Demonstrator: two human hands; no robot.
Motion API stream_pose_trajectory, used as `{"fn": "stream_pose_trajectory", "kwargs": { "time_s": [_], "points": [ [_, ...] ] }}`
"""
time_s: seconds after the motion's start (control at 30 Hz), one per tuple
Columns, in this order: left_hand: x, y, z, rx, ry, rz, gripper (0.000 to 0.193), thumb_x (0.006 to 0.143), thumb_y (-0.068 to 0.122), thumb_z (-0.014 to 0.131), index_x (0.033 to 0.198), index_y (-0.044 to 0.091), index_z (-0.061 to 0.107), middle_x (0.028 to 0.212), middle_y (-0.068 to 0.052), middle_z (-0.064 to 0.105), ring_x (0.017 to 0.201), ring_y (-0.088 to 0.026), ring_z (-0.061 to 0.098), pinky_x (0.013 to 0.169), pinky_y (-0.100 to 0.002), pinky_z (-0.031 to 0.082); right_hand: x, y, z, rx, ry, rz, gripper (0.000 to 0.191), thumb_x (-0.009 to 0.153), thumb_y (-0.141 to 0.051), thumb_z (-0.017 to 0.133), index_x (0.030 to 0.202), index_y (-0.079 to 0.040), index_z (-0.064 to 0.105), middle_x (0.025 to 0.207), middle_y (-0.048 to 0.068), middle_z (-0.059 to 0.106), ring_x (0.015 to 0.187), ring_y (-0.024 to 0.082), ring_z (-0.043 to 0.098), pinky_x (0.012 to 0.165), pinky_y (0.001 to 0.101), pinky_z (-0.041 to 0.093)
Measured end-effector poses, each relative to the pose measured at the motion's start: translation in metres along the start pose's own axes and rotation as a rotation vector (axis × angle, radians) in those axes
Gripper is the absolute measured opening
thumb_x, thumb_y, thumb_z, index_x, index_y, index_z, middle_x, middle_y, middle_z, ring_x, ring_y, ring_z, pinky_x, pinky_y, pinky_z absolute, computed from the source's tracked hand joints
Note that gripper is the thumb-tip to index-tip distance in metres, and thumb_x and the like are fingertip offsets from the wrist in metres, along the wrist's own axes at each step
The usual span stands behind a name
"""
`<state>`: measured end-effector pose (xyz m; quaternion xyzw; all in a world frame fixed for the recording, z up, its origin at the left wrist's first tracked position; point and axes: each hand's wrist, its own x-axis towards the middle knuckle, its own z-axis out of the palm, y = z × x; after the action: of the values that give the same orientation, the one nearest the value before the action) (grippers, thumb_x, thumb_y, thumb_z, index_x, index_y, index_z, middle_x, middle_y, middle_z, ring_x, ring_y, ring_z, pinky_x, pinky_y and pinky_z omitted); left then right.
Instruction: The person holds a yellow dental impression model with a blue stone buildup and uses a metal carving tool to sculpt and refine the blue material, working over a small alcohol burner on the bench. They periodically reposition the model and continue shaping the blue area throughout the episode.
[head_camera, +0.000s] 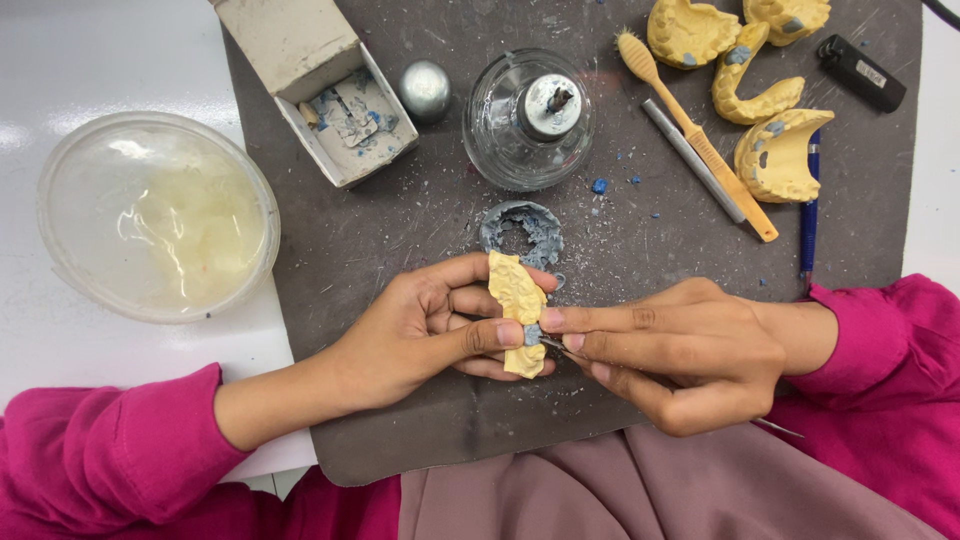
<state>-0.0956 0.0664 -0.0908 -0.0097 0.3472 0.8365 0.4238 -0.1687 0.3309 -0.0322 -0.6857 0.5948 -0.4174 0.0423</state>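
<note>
- A yellow plaster tooth cast (517, 312) is held upright over the grey mat (620, 250), just above the person's lap, with a dab of blue wax (532, 334) on its lower part.
- The left hand (425, 330) is clamped on the cast, thumb in front and fingers behind.
- The right hand (680, 350) is closed on a thin metal tool (553, 343), its tip touching the blue wax.
- The step in hand looks like shaping wax on the cast; the next stroke seems to call for a steady grip and light pressure.
- Just beyond sits a ring of blue wax (522, 230); further off, a glass spirit lamp (528, 118), an open box (330, 90), more casts (780, 155), a toothbrush (690, 130) and a clear bowl (155, 215).
</note>
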Motion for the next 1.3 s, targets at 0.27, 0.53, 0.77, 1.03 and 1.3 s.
{"fn": "stream_pose_trajectory", "kwargs": {
  "time_s": [0.27,0.53,0.77,1.03,1.3],
  "points": [
    [-0.0014,-0.0007,0.0013,0.002,0.008,0.009,0.054,0.100,0.010,0.064,0.150,-0.001,0.049,0.120,-0.014,0.072,0.111,-0.022,0.073,0.093,-0.034,0.065,-0.0019,0.0008,0.0009,-0.041,-0.010,-0.005,0.030,0.087,0.018,0.072,0.075,0.001,0.050,0.113,0.030,0.064,0.109,0.048,0.074,0.076,0.0370,0.071],
    [-0.0010,0.0011,0.0007,-0.004,0.004,-0.001,0.053,0.099,0.010,0.064,0.150,-0.001,0.049,0.119,-0.014,0.073,0.108,-0.024,0.075,0.091,-0.034,0.066,0.0002,0.0032,-0.0012,0.019,-0.004,-0.008,0.027,0.087,0.018,0.072,0.076,0.003,0.052,0.114,0.033,0.064,0.110,0.050,0.073,0.082,0.0405,0.072],
    [-0.0016,0.0020,0.0013,-0.007,-0.003,0.001,0.054,0.100,0.010,0.063,0.151,-0.001,0.048,0.120,-0.014,0.072,0.109,-0.023,0.075,0.092,-0.033,0.065,-0.0005,0.0018,0.0012,0.015,-0.002,-0.003,0.026,0.085,0.018,0.070,0.075,0.003,0.052,0.115,0.033,0.063,0.110,0.050,0.073,0.081,0.0416,0.072],
    [-0.0021,0.0019,0.0018,-0.002,0.001,0.005,0.053,0.101,0.011,0.063,0.151,0.000,0.049,0.120,-0.013,0.073,0.108,-0.022,0.074,0.091,-0.032,0.065,0.0022,-0.0007,0.0059,-0.088,0.031,-0.013,0.025,0.080,0.017,0.074,0.072,0.004,0.054,0.109,0.030,0.065,0.102,0.046,0.075,0.072,0.0380,0.071],
    [-0.0015,0.0006,0.0031,0.000,0.000,0.020,0.053,0.101,0.011,0.064,0.151,-0.001,0.049,0.120,-0.014,0.073,0.109,-0.022,0.074,0.092,-0.032,0.065,-0.0013,0.0009,0.0059,-0.081,0.034,0.007,0.020,0.081,0.017,0.073,0.076,0.006,0.058,0.108,0.032,0.065,0.100,0.044,0.077,0.071,0.0368,0.070]
  ]
}}
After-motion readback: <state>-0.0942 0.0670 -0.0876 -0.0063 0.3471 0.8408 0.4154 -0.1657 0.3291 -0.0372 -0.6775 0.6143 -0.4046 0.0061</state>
